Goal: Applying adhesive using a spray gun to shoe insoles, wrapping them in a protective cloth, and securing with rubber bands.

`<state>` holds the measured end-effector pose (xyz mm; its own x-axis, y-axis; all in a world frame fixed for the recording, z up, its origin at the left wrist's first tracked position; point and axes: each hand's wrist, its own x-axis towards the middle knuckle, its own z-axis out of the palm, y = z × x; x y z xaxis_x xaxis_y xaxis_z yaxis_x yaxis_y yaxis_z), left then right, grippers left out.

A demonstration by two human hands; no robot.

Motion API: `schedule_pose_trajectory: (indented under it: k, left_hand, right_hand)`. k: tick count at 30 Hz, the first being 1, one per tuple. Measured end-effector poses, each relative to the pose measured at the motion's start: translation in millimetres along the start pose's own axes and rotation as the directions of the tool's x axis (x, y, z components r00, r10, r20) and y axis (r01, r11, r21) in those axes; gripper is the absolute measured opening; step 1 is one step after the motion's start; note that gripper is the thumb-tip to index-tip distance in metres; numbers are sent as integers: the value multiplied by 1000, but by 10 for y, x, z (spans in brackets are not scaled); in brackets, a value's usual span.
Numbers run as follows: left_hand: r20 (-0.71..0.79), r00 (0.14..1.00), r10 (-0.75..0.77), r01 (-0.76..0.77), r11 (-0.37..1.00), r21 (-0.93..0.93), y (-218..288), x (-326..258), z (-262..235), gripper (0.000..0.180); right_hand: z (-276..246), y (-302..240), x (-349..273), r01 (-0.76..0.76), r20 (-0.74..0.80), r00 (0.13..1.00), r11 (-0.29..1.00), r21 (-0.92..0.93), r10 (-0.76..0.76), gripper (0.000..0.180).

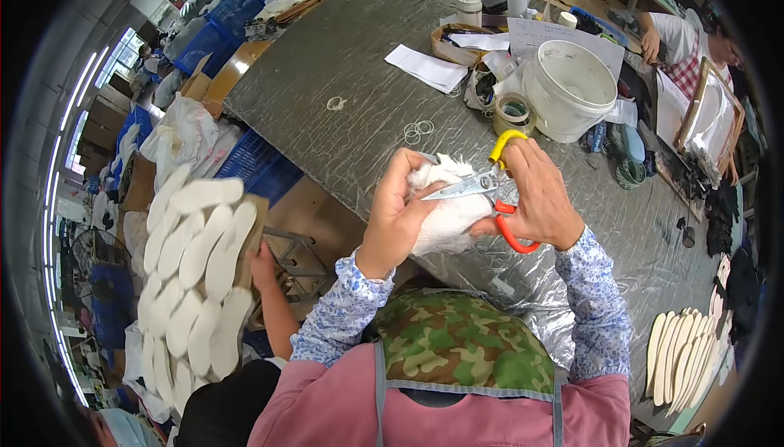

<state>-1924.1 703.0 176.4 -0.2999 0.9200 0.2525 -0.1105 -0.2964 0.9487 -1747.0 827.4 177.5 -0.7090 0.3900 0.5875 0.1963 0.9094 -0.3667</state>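
Note:
My left hand grips a white fluffy piece, thumb on top and fingers behind it. It looks like soft fabric or plush; its exact kind I cannot make out. In my right hand is a pair of scissors with one yellow and one red handle loop. The loops are spread wide apart. A metal blade lies across the white piece, its tip close to my left thumb. Both hands are above the near part of a dark, film-covered table.
White bucket, tape rolls and papers occupy the far right. Rubber bands lie beyond my hands. At left, another person's arm holds a board of cream insoles. More insoles lie at right; another person sits opposite.

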Motion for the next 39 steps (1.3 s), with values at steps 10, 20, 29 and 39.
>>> schedule_pose_trajectory:
  k: [10,20,29,39]
  left_hand:
    - [59,998,-23,20,999,40,-52,67,70,21]
    - [183,981,-62,53,997,55,-107,162,325,17]
    - [272,955,-117,112,993,37,-160,114,364,16]
    - [130,986,-101,119,983,-139,-204,-123,197,39]
  right_hand:
    - [36,141,-110,-52,-13,998,996,73,53,74]
    - [-233,204,-292,-49,-81,996,998,-28,47,71]
    - [-221,176,-512,-135,-94,987,989,-66,128,64]
    - [-114,366,-1039,-364,-92,857,721,590,507,62]
